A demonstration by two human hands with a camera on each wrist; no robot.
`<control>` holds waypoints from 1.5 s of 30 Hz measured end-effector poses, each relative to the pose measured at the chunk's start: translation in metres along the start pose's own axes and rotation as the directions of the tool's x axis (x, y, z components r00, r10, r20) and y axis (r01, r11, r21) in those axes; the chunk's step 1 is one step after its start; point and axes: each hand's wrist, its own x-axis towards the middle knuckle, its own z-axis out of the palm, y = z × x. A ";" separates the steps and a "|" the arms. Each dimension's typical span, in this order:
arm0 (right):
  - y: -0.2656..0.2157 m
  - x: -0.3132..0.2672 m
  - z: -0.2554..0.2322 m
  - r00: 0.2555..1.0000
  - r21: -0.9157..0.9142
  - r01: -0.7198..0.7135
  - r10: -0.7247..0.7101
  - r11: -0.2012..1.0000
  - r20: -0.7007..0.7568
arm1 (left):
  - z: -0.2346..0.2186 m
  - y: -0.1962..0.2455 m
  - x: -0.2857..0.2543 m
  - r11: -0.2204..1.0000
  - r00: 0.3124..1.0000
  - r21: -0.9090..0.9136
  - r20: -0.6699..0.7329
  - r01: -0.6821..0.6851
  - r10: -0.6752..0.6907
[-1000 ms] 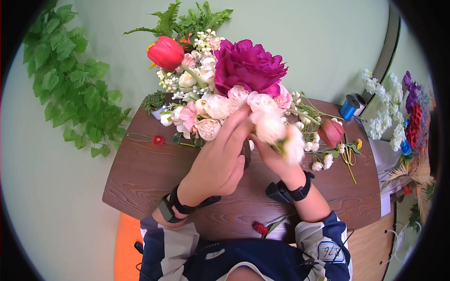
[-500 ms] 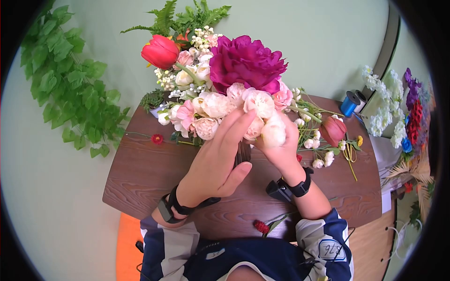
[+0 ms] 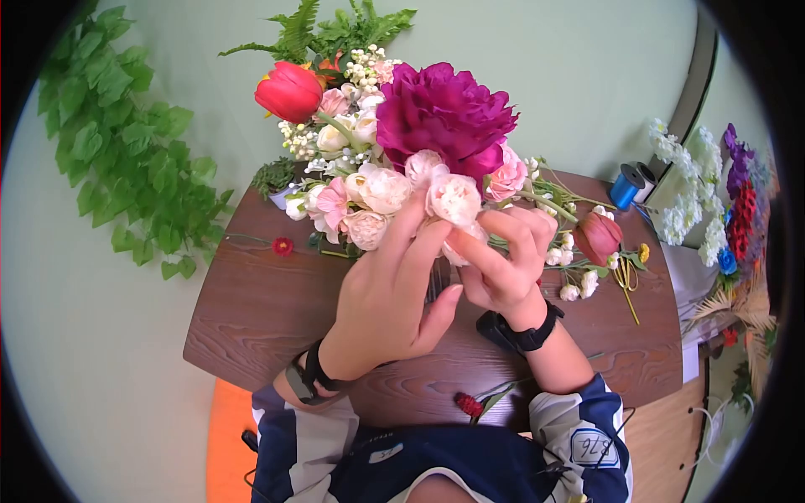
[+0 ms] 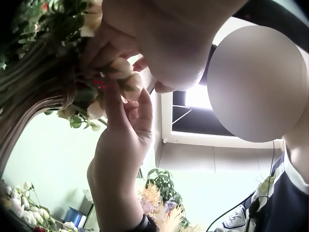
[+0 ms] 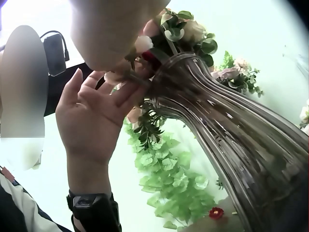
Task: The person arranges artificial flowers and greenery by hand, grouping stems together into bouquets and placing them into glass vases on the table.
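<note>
A full bouquet rises from a ribbed, smoky glass vase (image 5: 231,121), whose body shows best in the right wrist view. My right hand (image 3: 511,260) pinches a pale pink peony (image 3: 454,199) at the bouquet's front, fingers bent behind its petals. From the left, my left hand (image 3: 386,293) lies against the same blooms, its fingers extended and thumb apart. Above the hands spreads a large magenta peony (image 3: 447,117). A red tulip (image 3: 289,92) leans out at the upper left. Both hands partly hide the vase's neck in the head view.
On the brown table (image 3: 251,327) lie a small red flower (image 3: 283,246), a dark red flower (image 3: 469,405) near my body, and a drooping tulip (image 3: 598,238) among white sprays. Ribbon spools (image 3: 625,186) stand at the back right. Ivy (image 3: 126,151) hangs at left.
White blooms in front of my right hand swung inward to the bouquet. My right hand then turned, its bent fingers now showing over the front blooms. The left hand stayed nearly in place.
</note>
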 end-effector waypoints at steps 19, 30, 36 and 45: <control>0.014 -0.006 -0.007 0.975 0.054 0.223 -0.222 0.973 -0.030 | -0.005 -0.020 0.008 0.930 0.987 0.358 -0.099 -0.080 0.123; 0.015 -0.006 -0.005 0.993 0.307 0.097 -0.115 0.947 0.041 | -0.004 -0.011 -0.010 0.936 0.903 0.327 -0.350 -0.133 0.250; 0.014 0.000 -0.014 0.976 0.234 0.186 -0.206 0.954 0.066 | -0.021 0.016 -0.004 0.934 0.988 0.324 -0.016 0.149 -0.152; -0.003 0.007 -0.003 0.965 0.183 0.064 -0.108 0.981 0.239 | -0.015 0.013 -0.009 0.881 0.873 0.214 0.165 0.423 -0.459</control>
